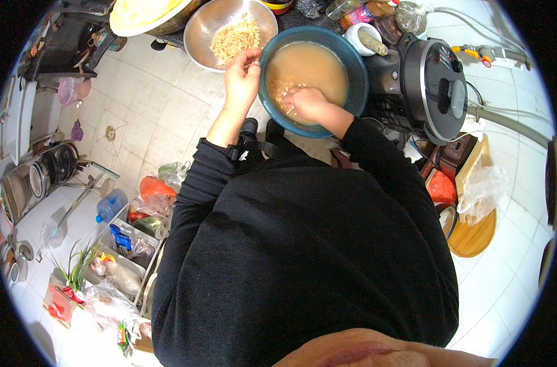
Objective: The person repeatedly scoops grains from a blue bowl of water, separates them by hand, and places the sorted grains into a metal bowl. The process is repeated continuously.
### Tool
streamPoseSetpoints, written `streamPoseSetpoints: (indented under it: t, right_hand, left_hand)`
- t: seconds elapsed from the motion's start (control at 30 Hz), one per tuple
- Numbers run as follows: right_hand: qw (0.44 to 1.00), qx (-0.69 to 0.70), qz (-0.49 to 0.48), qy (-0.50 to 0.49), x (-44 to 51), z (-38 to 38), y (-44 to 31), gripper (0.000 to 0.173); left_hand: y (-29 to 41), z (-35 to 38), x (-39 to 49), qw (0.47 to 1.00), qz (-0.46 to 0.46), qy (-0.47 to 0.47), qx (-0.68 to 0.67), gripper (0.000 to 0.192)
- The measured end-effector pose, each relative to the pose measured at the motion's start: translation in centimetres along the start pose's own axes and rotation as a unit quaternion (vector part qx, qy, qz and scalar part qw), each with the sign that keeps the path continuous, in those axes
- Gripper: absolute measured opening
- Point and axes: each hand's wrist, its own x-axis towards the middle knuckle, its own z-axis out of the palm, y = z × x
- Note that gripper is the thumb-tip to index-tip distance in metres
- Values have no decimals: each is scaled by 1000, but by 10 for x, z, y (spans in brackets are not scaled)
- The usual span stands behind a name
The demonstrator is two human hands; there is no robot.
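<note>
A blue-green plastic basin [359,82] of cloudy brownish water stands before me. My right hand [308,104] is partly under the water at the near left side, among small pale pieces; its fingertips are hidden, so its grip does not show. At the basin's left rim is my left hand [246,75], thumb and fingers brought close together; whether something small is between them cannot be told. Just beyond it, to the upper left, a stainless steel bowl [196,39] holds a heap of small tan pieces [236,40].
Right of the basin stands a black electric pressure cooker [437,91]. A white mortar with a stone pestle [372,42] and bottles [359,17] are behind. A large bowl with something yellow [147,13] is at the upper left. A shelf rack [143,275] with bags stands to the left.
</note>
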Motion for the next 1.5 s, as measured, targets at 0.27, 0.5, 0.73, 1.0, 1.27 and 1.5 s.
streamPoseSetpoints:
  t: [0.27, 0.5, 0.73, 1.0, 1.27, 1.5]
  right_hand:
    - [995, 93, 36, 8, -34, 22, 21, 17]
    - [836, 520, 134, -112, -15, 19, 28, 22]
    - [515, 851, 94, 34, -43, -43, 24, 36]
    - [513, 846, 53, 134, -60, -80, 0, 36]
    - [608, 765, 92, 191, -49, -73, -2, 38]
    - [532, 823, 72, 185, -51, -77, -5, 40]
  left_hand:
    - [-1, 8, -1, 998, -17, -30, -45, 25]
    - [6, 15, -2, 994, -4, -55, -89, 23]
    - [20, 24, -11, 945, -161, -71, -275, 21]
    - [26, 38, -24, 855, -301, -141, -399, 30]
    - [27, 46, -22, 822, -321, -173, -437, 27]
    - [21, 47, -23, 836, -305, -161, -427, 23]
